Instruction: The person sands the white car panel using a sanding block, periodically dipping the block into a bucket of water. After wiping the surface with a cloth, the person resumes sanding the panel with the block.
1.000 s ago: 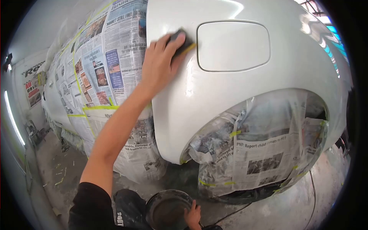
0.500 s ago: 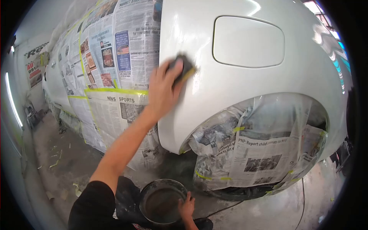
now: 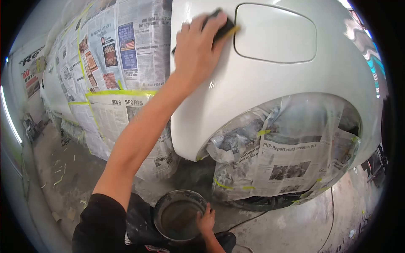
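My left hand [image 3: 196, 55] is closed around a dark sanding block [image 3: 220, 27] with a yellowish edge. The block lies against the white car's rear panel [image 3: 206, 114], just left of the fuel flap [image 3: 276, 36]. Part of the block is hidden behind my fingers. Low in the view, my right hand [image 3: 206, 220] grips the right rim of a round black basin [image 3: 162, 230]. Murky, dark contents show inside the basin, which is beside my leg.
Newspaper [image 3: 116, 122] edged with yellow-green tape covers the car's side. More newspaper and clear plastic wrap the wheel [image 3: 287, 168] under the arch. A thin dark cable [image 3: 332, 211] runs over the concrete floor [image 3: 291, 223]. Tape scraps lie on the left.
My left hand has moved up the panel with the sanding block, closer to the fuel flap. My right hand keeps its hold on the basin. The view has shifted slightly.
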Demonstrator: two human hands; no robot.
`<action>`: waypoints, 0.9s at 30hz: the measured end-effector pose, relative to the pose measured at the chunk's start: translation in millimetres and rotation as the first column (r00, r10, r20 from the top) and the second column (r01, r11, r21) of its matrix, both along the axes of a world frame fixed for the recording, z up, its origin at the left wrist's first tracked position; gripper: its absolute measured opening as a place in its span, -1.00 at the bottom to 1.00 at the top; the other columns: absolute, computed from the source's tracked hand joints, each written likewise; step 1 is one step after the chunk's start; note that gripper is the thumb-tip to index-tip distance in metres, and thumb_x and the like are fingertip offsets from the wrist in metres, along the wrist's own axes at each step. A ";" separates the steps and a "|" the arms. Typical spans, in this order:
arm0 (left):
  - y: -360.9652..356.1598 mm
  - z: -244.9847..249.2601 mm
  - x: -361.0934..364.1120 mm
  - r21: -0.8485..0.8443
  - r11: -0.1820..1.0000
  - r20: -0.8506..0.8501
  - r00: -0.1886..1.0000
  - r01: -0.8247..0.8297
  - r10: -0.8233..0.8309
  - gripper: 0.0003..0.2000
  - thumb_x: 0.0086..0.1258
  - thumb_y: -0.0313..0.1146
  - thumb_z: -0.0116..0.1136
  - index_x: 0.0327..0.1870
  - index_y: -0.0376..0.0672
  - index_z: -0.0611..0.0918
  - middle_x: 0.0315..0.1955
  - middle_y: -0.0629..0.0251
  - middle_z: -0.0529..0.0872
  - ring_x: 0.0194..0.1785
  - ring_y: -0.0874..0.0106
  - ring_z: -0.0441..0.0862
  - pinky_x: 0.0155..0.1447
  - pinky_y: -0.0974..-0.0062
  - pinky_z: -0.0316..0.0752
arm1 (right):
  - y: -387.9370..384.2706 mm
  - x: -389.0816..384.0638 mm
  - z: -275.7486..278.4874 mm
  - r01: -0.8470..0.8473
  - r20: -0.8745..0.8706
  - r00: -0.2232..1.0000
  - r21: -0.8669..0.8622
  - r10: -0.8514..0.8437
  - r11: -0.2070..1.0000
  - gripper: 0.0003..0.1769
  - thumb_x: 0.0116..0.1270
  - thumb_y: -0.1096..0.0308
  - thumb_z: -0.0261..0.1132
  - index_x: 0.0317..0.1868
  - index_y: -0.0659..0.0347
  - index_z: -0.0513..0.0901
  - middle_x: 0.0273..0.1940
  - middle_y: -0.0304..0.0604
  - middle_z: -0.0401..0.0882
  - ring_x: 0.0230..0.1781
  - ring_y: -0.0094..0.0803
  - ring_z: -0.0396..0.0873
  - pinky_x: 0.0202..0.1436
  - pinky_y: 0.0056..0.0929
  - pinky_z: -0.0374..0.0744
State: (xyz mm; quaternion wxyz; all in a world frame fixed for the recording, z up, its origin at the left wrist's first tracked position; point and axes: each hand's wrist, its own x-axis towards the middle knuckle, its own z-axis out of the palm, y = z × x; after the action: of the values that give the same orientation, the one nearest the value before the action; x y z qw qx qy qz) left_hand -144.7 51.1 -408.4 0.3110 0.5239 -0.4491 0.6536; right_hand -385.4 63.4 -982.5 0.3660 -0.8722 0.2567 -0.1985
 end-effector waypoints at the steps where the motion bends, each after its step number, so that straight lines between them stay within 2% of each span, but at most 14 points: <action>1: -1.8 -6.8 0.3 -0.002 1.000 -0.012 1.000 -0.006 0.006 -0.40 0.30 -0.35 0.42 0.41 0.17 0.58 0.25 0.17 0.61 0.07 0.05 0.57 0.13 0.11 0.48 | 0.3 -1.1 0.6 0.000 -0.002 1.000 0.009 0.000 1.000 -0.12 0.38 0.20 0.43 0.61 0.18 0.24 0.16 0.38 0.45 0.16 0.36 0.53 0.15 0.16 0.59; 3: -1.1 -29.6 -2.5 -0.013 1.000 -0.038 0.999 -0.019 0.019 -0.42 0.33 -0.31 0.40 0.42 0.19 0.57 0.26 0.15 0.61 0.08 0.04 0.57 0.12 0.12 0.48 | -3.5 -8.2 2.2 0.000 -0.019 1.000 0.015 0.000 1.000 -0.13 0.38 0.20 0.42 0.61 0.18 0.24 0.17 0.39 0.46 0.16 0.37 0.53 0.17 0.17 0.58; 6: 19.9 -102.9 -5.9 0.156 0.987 -0.013 0.999 -0.027 0.030 -0.40 0.30 -0.32 0.43 0.42 0.20 0.60 0.25 0.17 0.62 0.09 0.05 0.58 0.13 0.14 0.50 | 3.8 -3.9 1.0 0.014 -0.023 1.000 0.018 -0.013 1.000 -0.15 0.40 0.21 0.41 0.61 0.20 0.25 0.18 0.41 0.47 0.16 0.41 0.54 0.22 0.17 0.57; 8: 21.4 -72.8 3.2 0.147 0.989 0.077 0.997 -0.002 -0.010 -0.45 0.29 -0.32 0.44 0.36 0.18 0.65 0.24 0.18 0.64 0.07 0.07 0.59 0.13 0.15 0.51 | -2.6 -2.5 -4.8 0.022 -0.028 0.999 -0.027 -0.023 0.999 -0.15 0.39 0.21 0.41 0.61 0.20 0.25 0.18 0.40 0.48 0.16 0.40 0.54 0.22 0.16 0.58; 9: 18.4 -44.3 10.5 0.099 0.995 0.054 0.999 -0.002 -0.003 -0.50 0.30 -0.32 0.45 0.30 0.16 0.68 0.22 0.16 0.65 0.06 0.07 0.60 0.11 0.15 0.52 | -3.9 -2.2 -3.8 0.024 -0.027 0.999 -0.015 -0.024 1.000 -0.15 0.39 0.21 0.41 0.61 0.19 0.25 0.18 0.41 0.48 0.16 0.40 0.54 0.21 0.16 0.58; 10: 18.6 -14.2 16.1 0.031 1.000 0.013 1.000 0.002 -0.002 -0.54 0.31 -0.34 0.48 0.26 -0.06 0.70 0.21 0.03 0.67 0.13 0.06 0.63 0.20 0.12 0.51 | -3.0 -2.7 -2.9 0.021 -0.030 0.999 0.001 -0.021 1.000 -0.15 0.39 0.21 0.41 0.61 0.19 0.26 0.18 0.41 0.48 0.16 0.40 0.54 0.21 0.15 0.58; 12: 19.1 2.0 17.6 -0.042 0.995 0.076 0.993 -0.090 0.093 -0.53 0.32 -0.38 0.48 0.27 -0.09 0.68 0.20 -0.01 0.66 0.18 0.02 0.62 0.23 0.13 0.50 | -3.1 -3.4 -2.0 0.024 -0.030 0.999 0.013 -0.024 1.000 -0.15 0.38 0.21 0.41 0.60 0.19 0.26 0.18 0.41 0.48 0.16 0.40 0.55 0.20 0.14 0.59; 15: 40.1 -64.2 27.4 -0.055 0.997 0.057 0.997 -0.054 0.057 -0.49 0.30 -0.41 0.46 0.31 0.06 0.66 0.22 0.16 0.67 0.11 0.07 0.61 0.21 0.15 0.48 | -3.5 -2.7 -0.7 0.025 -0.016 1.000 0.007 -0.024 1.000 -0.15 0.38 0.21 0.42 0.60 0.19 0.26 0.16 0.39 0.48 0.14 0.39 0.55 0.18 0.13 0.60; 18: 55.5 -92.3 33.2 -0.033 0.999 0.007 0.999 -0.043 0.044 -0.45 0.26 -0.44 0.47 0.33 0.08 0.66 0.24 0.15 0.67 0.14 0.08 0.62 0.20 0.17 0.48 | -0.7 -0.2 -2.5 0.015 -0.005 1.000 0.004 -0.015 1.000 -0.14 0.38 0.21 0.42 0.60 0.19 0.26 0.14 0.38 0.47 0.11 0.38 0.55 0.17 0.12 0.60; 19: 55.1 -80.0 37.8 -0.018 0.995 0.070 0.993 -0.093 0.094 -0.45 0.25 -0.44 0.48 0.32 0.08 0.66 0.26 0.13 0.66 0.13 0.08 0.62 0.19 0.18 0.49 | -1.4 -2.0 -1.9 0.012 -0.020 1.000 -0.006 -0.012 1.000 -0.14 0.38 0.21 0.42 0.60 0.19 0.26 0.14 0.38 0.47 0.10 0.38 0.56 0.16 0.12 0.60; 21: 43.4 -23.5 46.7 -0.108 0.989 0.158 0.980 -0.104 0.120 -0.46 0.28 -0.40 0.46 0.32 0.09 0.66 0.22 0.15 0.66 0.10 0.07 0.62 0.16 0.15 0.50 | -3.2 0.5 0.0 0.008 -0.024 1.000 -0.018 -0.008 1.000 -0.14 0.37 0.21 0.42 0.60 0.20 0.26 0.13 0.38 0.46 0.09 0.38 0.56 0.16 0.13 0.60; 22: 40.4 8.9 45.6 -0.093 0.984 0.137 0.976 -0.155 0.167 -0.47 0.30 -0.37 0.45 0.34 0.10 0.64 0.19 0.15 0.66 0.12 0.04 0.61 0.16 0.13 0.50 | -2.0 -0.5 0.1 0.004 -0.020 1.000 -0.020 -0.005 1.000 -0.14 0.37 0.21 0.41 0.60 0.21 0.25 0.13 0.38 0.46 0.09 0.39 0.56 0.15 0.13 0.60; 24: 38.1 32.7 33.0 -0.047 0.988 0.113 0.982 -0.144 0.149 -0.46 0.29 -0.42 0.47 0.34 -0.01 0.66 0.24 -0.01 0.67 0.15 0.00 0.63 0.24 0.13 0.50 | -1.6 -3.6 0.0 0.004 -0.033 0.999 -0.018 -0.005 1.000 -0.13 0.37 0.21 0.42 0.60 0.22 0.25 0.14 0.38 0.46 0.11 0.38 0.55 0.16 0.14 0.60; 27: 51.6 -30.3 43.1 -0.088 0.991 0.103 0.988 -0.104 0.113 -0.45 0.27 -0.42 0.47 0.33 0.11 0.64 0.19 0.15 0.66 0.12 0.04 0.61 0.16 0.11 0.50 | -1.9 -1.9 3.0 -0.016 -0.041 0.999 -0.003 0.016 1.000 -0.10 0.37 0.19 0.44 0.61 0.23 0.23 0.16 0.36 0.46 0.16 0.37 0.53 0.18 0.15 0.59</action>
State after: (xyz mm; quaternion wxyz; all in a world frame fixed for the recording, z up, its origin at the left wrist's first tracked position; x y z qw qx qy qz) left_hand -101.6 102.7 -438.7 0.2718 0.4983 -0.4085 0.7148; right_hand -387.3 61.5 -979.4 0.3607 -0.8787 0.2569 -0.1783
